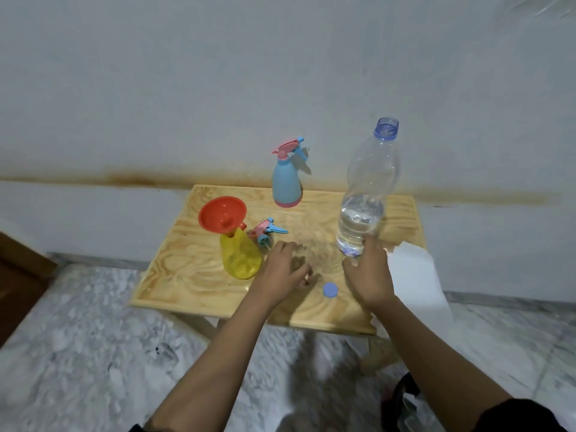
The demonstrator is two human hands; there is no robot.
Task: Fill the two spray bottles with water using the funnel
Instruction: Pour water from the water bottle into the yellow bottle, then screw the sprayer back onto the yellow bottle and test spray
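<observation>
A yellow spray bottle (240, 256) stands uncapped on the wooden table (193, 275) with an orange funnel (222, 214) tilted in its neck. Its pink-and-blue spray head (266, 231) lies on the table just behind it. A blue spray bottle (286, 182) with its spray head on stands at the back. My right hand (367, 272) grips the base of an open clear water bottle (367, 188), about a third full, upright near the table. My left hand (285, 269) hovers just right of the yellow bottle, fingers loosely curled, holding nothing.
The water bottle's blue cap (330, 289) lies on the table between my hands. A white sheet or cloth (414, 285) hangs over the table's right edge. The wall runs close behind the table. Marble floor surrounds it, with a dark object (402, 397) at lower right.
</observation>
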